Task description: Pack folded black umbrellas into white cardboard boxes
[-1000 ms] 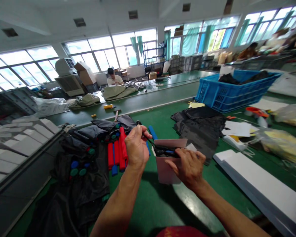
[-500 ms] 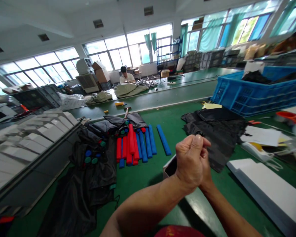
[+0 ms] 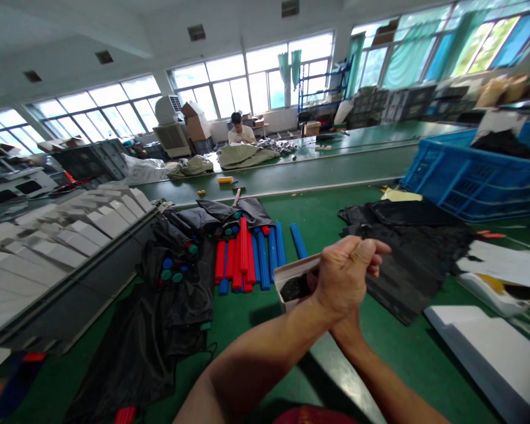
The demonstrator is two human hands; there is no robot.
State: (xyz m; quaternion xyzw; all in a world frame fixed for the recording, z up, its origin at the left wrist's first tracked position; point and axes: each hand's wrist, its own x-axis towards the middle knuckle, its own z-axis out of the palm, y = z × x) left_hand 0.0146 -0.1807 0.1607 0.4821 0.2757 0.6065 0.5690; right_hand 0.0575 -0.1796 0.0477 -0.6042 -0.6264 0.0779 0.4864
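My left hand (image 3: 347,271) is closed in front of me, its fingers pointing right. What it holds, if anything, is hidden. My right hand (image 3: 345,321) is crossed behind and under it, with most of its fingers covered. It seems to grip a small open white box (image 3: 298,268), where a fingertip shows at the inner side. Something black (image 3: 294,288) lies inside the box. Beyond the box are red ribbed sticks (image 3: 244,253) and blue ribbed sticks (image 3: 264,262) on the green table (image 3: 242,330).
Black drawstring bags (image 3: 188,306), some with coloured stick ends showing, lie to the left beside a grey bin of white boxes (image 3: 83,235). On the right are black cloth bags (image 3: 406,259), a blue crate (image 3: 472,182) and a white flat box (image 3: 486,353). A person (image 3: 242,132) sits across the tables.
The view has turned a little left. The white box has come out to the left of my hands, so its opening and dark contents show more. My left hand stays closed.
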